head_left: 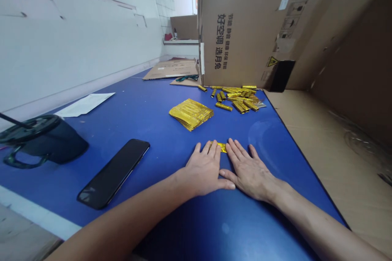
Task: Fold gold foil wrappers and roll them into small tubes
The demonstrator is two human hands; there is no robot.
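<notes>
Both palms face down on the blue table (171,159). Under the fingers of my left hand (204,169) and my right hand (249,173) lies a strip of gold foil paper (222,147), mostly covered by them. My fingers are stretched out flat, and the thumbs cross near each other in front of me. Just beyond my left hand sits a stack of gold foil paper sheets (191,114). Farther back, by the carton, several rolled gold paper tubes (241,98) lie in a loose heap.
A dark lidded mug (61,140) with a straw and a black phone (114,173) are at the left. White paper (87,105) lies near the wall. A large cardboard carton (245,28) stands at the back right; flattened cardboard (171,69) lies beside it.
</notes>
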